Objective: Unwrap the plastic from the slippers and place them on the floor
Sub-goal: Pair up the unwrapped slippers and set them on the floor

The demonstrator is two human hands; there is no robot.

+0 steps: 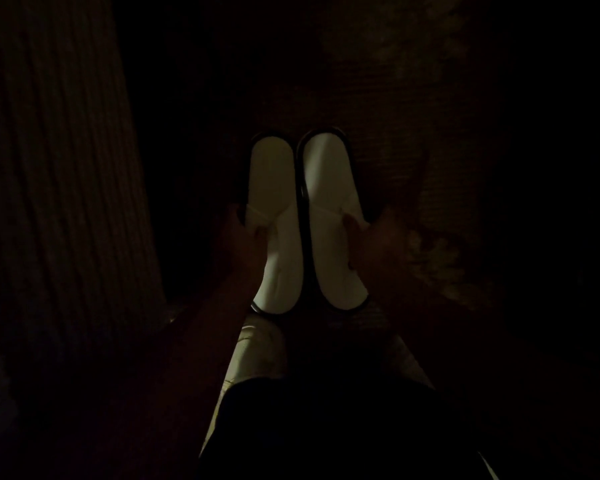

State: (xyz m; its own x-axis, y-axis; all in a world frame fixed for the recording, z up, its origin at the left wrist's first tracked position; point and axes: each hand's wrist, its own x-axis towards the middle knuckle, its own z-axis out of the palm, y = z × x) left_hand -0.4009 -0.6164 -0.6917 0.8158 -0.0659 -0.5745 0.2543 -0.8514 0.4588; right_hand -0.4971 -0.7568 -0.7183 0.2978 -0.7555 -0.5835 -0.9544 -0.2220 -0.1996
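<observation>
Very dim scene; only the centre of the frame reads clearly. Two white slippers lie side by side on a dark carpeted floor (388, 161), long axes running near-vertical in the frame, away from the person. Left slipper (274, 216) and right slipper (333, 209) are parallel and nearly touching along their inner edges, a thin dark line between them. Both have dark sole edging showing as a rim around the white. On each, a diagonal seam of the upper band crosses at about mid-length; the half nearer the person looks like the covered toe part and the far rounded ends look like open heel beds, so the toes seem to point back toward the person, though the light is too poor to be sure. No plastic wrap can be made out on either slipper. Left hand (239, 237) grips the outer edge of the left slipper at the band, thumb on top of the white fabric, fingers closed on it. Right hand (374, 233) does likewise on the outer edge of the right slipper, thumb pressed on the band. Whether the soles rest fully on the floor cannot be told. A pale ribbed surface (59, 168) stands at the left. A dark trouser leg (309, 427) fills the bottom centre, pale patches beside it.
</observation>
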